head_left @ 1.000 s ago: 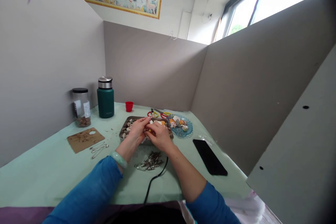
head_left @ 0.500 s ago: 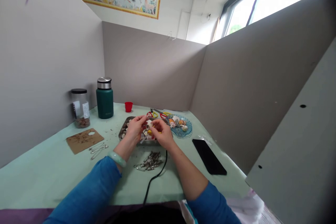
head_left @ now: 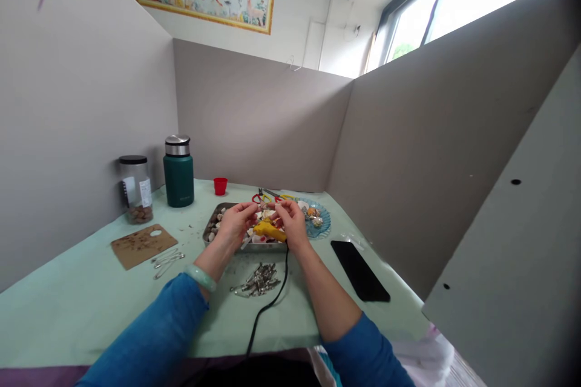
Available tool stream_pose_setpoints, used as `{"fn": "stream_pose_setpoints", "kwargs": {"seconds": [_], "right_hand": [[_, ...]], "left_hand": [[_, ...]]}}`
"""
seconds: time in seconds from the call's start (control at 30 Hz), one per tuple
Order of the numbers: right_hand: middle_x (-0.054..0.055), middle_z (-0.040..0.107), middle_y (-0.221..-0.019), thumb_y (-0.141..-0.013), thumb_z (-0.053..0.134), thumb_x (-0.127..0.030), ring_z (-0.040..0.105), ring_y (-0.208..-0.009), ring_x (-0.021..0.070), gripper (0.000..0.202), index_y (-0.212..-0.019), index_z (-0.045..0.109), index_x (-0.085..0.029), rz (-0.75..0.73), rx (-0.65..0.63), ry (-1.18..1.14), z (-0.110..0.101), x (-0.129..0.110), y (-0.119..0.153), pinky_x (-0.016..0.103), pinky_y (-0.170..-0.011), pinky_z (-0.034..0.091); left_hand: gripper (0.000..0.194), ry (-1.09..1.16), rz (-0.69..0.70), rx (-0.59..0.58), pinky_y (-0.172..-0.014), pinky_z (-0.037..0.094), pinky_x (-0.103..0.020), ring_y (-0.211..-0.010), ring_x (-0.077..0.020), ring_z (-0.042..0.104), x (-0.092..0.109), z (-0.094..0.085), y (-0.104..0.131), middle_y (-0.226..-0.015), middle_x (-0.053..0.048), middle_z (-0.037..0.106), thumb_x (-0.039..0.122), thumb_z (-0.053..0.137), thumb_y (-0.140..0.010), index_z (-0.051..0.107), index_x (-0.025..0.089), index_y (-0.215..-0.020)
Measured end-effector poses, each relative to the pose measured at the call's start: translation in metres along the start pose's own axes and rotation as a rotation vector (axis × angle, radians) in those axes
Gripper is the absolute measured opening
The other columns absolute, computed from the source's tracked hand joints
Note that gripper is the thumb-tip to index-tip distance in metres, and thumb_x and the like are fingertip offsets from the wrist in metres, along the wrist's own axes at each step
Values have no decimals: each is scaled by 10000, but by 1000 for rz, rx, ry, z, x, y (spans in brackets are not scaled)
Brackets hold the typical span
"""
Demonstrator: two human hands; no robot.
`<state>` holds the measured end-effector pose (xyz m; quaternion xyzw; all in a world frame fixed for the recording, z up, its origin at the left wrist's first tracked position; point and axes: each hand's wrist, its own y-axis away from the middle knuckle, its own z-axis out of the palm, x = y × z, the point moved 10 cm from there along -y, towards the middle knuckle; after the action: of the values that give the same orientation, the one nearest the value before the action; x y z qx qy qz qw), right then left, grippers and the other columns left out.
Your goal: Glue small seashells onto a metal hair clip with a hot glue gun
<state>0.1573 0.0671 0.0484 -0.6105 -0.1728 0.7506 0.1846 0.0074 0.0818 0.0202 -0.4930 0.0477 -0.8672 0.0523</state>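
Above a metal tray (head_left: 211, 238) of small white, brown and reddish pieces, my left hand (head_left: 236, 222) and my right hand (head_left: 292, 222) face each other with fingertips pinched. Something small is between the fingers of each hand, too small to name. A yellow tool (head_left: 270, 230) with a black cord (head_left: 267, 303) lies over the tray between my hands. Just nearer than the tray is a pile of metal pins (head_left: 259, 280). Beside my right hand, a blue glass plate (head_left: 325, 227) holds small decorated pieces.
Pliers and scissors (head_left: 267, 196) lie behind the tray, near a red cup (head_left: 220, 186). At left stand a green bottle (head_left: 178, 175) and a jar (head_left: 137, 192), with brown card (head_left: 144, 246) and large pins (head_left: 166, 262) nearer. A black phone (head_left: 360, 270) lies at right.
My right hand has shifted right and up, and its fingers have moved off the yellow tool, which now shows more fully. My left hand's fingertips have moved slightly.
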Motion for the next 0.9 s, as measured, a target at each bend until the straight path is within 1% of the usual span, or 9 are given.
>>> {"fn": "stream_pose_setpoints", "kwargs": {"seconds": [0.13,0.27,0.4,0.5,0.63,0.7,0.77,0.9], "right_hand": [[53,692,-850,-700,609,-337,573,-520,96,221,-794,476,-188,3,-6,-22,1,2,0,184,-400,405],[49,689,-826,-703,599,-353,577,-515,99,229,-807,480,-186,17,4,-13,-1,4,-1,182,-395,409],[29,674,-762,-700,606,-361,581,-512,104,244,-814,482,-185,40,16,-1,-3,7,-1,182,-397,405],[11,656,-703,-694,615,-348,576,-505,107,238,-807,480,-188,52,18,4,-3,9,-1,182,-394,393],[29,674,-794,-693,617,-322,566,-508,97,223,-801,470,-194,14,9,-20,-1,5,0,189,-403,400],[31,673,-808,-691,619,-310,555,-503,92,223,-813,473,-194,-7,12,-29,-1,3,0,197,-413,410],[20,663,-784,-684,625,-300,546,-497,93,229,-822,474,-196,-20,22,-28,-1,1,1,205,-421,417],[-30,599,-650,-662,658,-306,539,-486,103,252,-811,484,-200,-20,26,-31,0,0,1,212,-424,421]], "left_hand": [[181,46,-22,3,-501,459,-184,-513,-80,561,-1,-1,0,-692,-58,670,146,751,-606,653,91,-748],[131,60,-67,-15,-498,482,-195,-509,-89,571,-4,3,2,-700,-71,680,119,730,-649,669,86,-760],[90,93,-157,-16,-565,529,-204,-556,-102,611,-12,4,3,-731,-87,693,66,698,-680,676,82,-766],[111,115,-186,-20,-605,546,-203,-599,-111,634,-14,4,3,-765,-89,702,19,666,-691,680,87,-777],[148,116,-184,-7,-607,552,-197,-615,-117,646,-14,3,3,-766,-88,702,-17,651,-680,675,87,-783],[146,119,-175,-6,-614,555,-197,-610,-115,647,-13,3,3,-763,-87,701,-21,647,-682,670,83,-781],[133,122,-160,-9,-619,558,-198,-603,-112,647,-12,2,2,-771,-87,701,-16,643,-690,666,81,-778],[105,122,-131,-22,-628,562,-201,-610,-113,650,-11,2,0,-774,-84,702,3,641,-707,663,83,-771]]}}
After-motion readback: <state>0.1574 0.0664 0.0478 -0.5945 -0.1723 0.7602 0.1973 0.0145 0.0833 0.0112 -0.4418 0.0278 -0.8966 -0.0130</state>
